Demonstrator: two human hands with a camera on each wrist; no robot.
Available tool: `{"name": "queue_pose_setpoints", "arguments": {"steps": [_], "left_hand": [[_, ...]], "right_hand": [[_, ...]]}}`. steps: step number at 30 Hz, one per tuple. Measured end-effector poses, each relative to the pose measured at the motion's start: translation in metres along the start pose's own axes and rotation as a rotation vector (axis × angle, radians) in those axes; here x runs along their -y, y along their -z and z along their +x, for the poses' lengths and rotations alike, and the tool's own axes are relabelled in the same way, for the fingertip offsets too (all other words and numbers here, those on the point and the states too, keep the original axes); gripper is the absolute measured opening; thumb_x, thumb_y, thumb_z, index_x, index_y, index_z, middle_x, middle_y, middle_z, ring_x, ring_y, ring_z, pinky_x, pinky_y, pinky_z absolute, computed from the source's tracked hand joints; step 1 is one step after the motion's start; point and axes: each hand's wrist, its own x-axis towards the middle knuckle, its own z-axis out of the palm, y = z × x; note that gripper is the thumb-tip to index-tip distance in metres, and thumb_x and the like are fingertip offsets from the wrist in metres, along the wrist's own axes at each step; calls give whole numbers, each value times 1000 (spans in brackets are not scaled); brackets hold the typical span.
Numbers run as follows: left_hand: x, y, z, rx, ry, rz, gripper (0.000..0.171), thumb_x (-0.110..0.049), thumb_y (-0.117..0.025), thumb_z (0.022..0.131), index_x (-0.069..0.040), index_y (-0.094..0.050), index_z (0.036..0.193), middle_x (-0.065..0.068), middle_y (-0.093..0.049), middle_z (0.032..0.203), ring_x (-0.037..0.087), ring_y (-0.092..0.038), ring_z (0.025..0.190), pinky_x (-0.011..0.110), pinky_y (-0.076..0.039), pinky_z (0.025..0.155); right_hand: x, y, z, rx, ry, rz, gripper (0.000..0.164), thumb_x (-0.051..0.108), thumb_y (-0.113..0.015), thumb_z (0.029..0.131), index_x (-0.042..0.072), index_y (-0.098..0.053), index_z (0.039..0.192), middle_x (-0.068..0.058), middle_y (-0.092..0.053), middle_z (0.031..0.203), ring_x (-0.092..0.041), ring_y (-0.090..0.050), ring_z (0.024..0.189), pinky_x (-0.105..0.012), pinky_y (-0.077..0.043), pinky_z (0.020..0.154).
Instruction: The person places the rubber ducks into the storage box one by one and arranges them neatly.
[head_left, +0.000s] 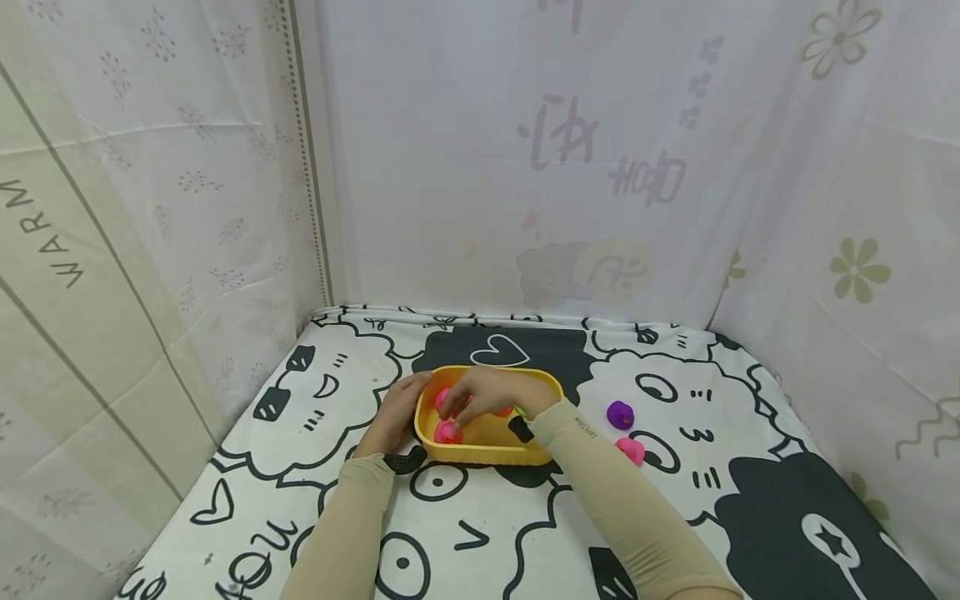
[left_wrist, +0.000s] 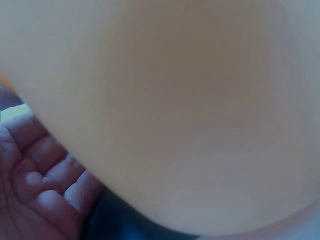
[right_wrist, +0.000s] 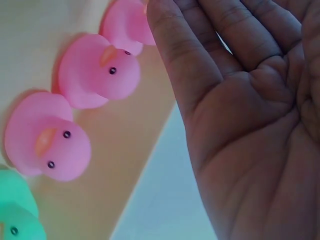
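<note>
My right hand reaches into a yellow plastic basin and pinches a pink rubber duck near its left front corner. Another pink duck sits behind that one. The right wrist view shows a row of pink ducks along the basin wall, ending in a green duck; the pinched duck is hidden there behind the fingers. My left hand rests against the basin's left side with its fingers extended. In the left wrist view, a blurred pale surface covers most of the picture beside the left palm.
Right of the basin, a purple duck-like toy and a pink one lie on the patterned black-and-white cloth. Printed curtains close in the back and both sides.
</note>
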Motion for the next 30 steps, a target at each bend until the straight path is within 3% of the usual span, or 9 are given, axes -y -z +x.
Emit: {"name": "queue_pose_setpoints", "arguments": {"steps": [11,20,25,30], "left_hand": [[2,0,4,-5,5,-16,53,-48,-56,101,-10,-59,138,11,-58,137,25,-58,120,30,-54,95],[2,-1,2,-3,31,-44,57,-53,-59,97,-13,-59,137,9,-59,135,26,-58,120,33,-54,96],[3,-2,3,-9,34,-35,58,-54,-59,97,-13,-58,138,9,-59,136,26,-58,121,34,-54,97],[3,-2,2,-9,33,-47,58,-54,-59,97,-13,-58,138,10,-58,136,26,-57,121,35,-54,97]], "right_hand": [[2,16,-18,-11,14,35,32,23,-79,89,11,-75,119,-4,-74,115,-3,-66,100,-21,-56,85],[-5,19,-33,-63,19,50,31,26,-78,90,11,-76,117,9,-74,103,-5,-68,97,-25,-58,81],[-12,17,-41,-88,-11,73,28,31,-77,90,19,-77,115,16,-73,101,-4,-68,97,-25,-58,81],[-18,18,-51,-114,2,81,28,34,-76,91,21,-76,116,12,-74,106,-5,-68,99,-25,-58,83]]}}
